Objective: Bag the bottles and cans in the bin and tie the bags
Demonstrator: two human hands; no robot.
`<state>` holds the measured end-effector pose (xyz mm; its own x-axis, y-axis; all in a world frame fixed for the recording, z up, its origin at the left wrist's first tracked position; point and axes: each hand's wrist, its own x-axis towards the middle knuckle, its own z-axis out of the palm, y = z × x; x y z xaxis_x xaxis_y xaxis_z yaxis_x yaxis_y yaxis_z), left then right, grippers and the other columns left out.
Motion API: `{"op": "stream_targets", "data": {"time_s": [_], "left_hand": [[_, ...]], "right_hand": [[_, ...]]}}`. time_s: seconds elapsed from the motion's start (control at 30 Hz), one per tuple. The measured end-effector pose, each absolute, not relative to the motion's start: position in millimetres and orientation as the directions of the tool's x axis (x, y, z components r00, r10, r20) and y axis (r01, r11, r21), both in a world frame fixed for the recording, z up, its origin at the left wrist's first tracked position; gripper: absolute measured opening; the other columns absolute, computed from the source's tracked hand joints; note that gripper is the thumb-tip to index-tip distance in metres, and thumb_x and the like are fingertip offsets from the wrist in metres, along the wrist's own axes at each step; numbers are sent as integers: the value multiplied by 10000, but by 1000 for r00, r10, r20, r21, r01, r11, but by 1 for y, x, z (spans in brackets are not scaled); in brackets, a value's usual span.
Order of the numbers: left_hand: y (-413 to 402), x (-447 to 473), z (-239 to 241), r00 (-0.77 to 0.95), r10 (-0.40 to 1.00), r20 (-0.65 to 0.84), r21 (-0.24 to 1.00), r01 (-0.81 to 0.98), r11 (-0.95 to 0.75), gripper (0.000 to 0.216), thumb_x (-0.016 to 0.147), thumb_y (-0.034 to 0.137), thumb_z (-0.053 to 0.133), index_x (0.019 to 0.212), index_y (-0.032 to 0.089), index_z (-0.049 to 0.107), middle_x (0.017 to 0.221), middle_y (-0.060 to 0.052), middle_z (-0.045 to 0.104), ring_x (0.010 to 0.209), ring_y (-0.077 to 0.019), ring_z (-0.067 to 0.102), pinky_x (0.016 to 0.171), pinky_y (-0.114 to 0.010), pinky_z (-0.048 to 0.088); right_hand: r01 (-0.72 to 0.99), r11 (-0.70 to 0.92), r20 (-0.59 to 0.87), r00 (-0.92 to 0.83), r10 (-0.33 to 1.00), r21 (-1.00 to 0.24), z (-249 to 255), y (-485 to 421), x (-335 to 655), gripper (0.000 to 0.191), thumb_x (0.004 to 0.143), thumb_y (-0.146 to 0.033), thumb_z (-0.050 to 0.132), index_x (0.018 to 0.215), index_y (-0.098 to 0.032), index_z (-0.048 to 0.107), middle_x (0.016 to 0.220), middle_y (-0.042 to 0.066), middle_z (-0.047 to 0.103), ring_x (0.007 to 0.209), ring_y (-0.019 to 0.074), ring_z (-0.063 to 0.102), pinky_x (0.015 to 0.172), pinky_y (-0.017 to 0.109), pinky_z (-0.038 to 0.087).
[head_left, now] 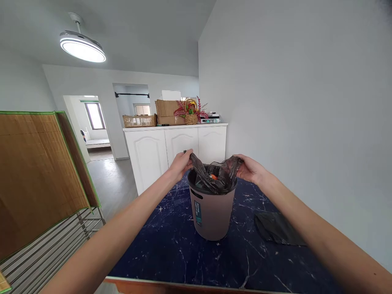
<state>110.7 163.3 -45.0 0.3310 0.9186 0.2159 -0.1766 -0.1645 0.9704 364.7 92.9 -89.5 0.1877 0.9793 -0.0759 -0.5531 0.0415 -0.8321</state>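
Observation:
A grey-brown trash can (pixel 213 216) with a dark rim stands upright on the blue marble-patterned table (pixel 171 253). Inside it sits a black garbage bag (pixel 219 183), its top edge gathered up above the rim. My left hand (pixel 183 163) pinches the bag's edge at the left, and my right hand (pixel 248 168) grips the edge at the right. Something orange (pixel 213 177) shows within the bag; what it is I cannot make out. Another folded black plastic bag (pixel 278 228) lies flat on the table, partly behind my right forearm.
Beyond the table is a white cabinet (pixel 180 141) bearing cardboard boxes (pixel 139 121) and a flower basket (pixel 191 118). At left, a metal rack (pixel 61 241) stands with a bamboo mat (pixel 39 163) over it. The wall (pixel 306 102) runs along the right.

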Motion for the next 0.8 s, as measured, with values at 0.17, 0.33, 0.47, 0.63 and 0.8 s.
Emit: {"op": "stream_targets", "data": {"time_s": [0.17, 0.33, 0.47, 0.63, 0.8], "left_hand": [[163, 123, -40, 337, 913, 230, 962, -220, -161, 329, 979, 303, 712, 685, 186, 619, 633, -99, 687, 575, -190, 646, 626, -314, 558], [165, 118, -41, 286, 928, 239, 954, -248, -170, 360, 1054, 311, 619, 737, 148, 672, 730, -125, 719, 660, -198, 688, 670, -318, 581], [176, 123, -47, 227, 954, 194, 955, -268, -130, 259, 1055, 356, 662, 1176, 130, 703, 1140, -107, 734, 951, -215, 730, 833, -387, 629], [186, 140, -51, 213, 967, 140, 949, -308, -70, 401, 1032, 373, 701, 1376, 177, 637, 1376, -122, 660, 1155, -275, 697, 962, -492, 614], [198, 144, -48, 147, 983, 106, 923, -383, -42, 392, 1035, 373, 697, 1371, 181, 640, 1375, -121, 662, 1152, -272, 698, 961, -488, 614]], "right_hand": [[-574, 59, -56, 180, 982, -817, -89, 86, 367, 184, 977, -139, 580, 817, -216, 627, 738, 67, 760, 705, 223, 764, 741, 341, 664], [-600, 86, -52, 209, 977, -795, -86, 80, 372, 224, 981, -115, 538, 799, -224, 610, 713, 59, 757, 667, 215, 751, 711, 349, 658], [-626, 119, -48, 244, 969, -771, -84, 85, 374, 277, 1008, -152, 541, 750, -251, 532, 671, 37, 726, 645, 198, 734, 713, 348, 658], [-657, 152, -39, 267, 963, -739, -85, 98, 374, 289, 1045, -185, 550, 761, -239, 547, 716, 36, 713, 724, 190, 734, 757, 359, 660], [-684, 200, -51, 328, 943, -702, -93, 112, 378, 180, 1072, -347, 643, 1085, -176, 695, 1026, 44, 734, 859, 169, 716, 786, 352, 639]]}}
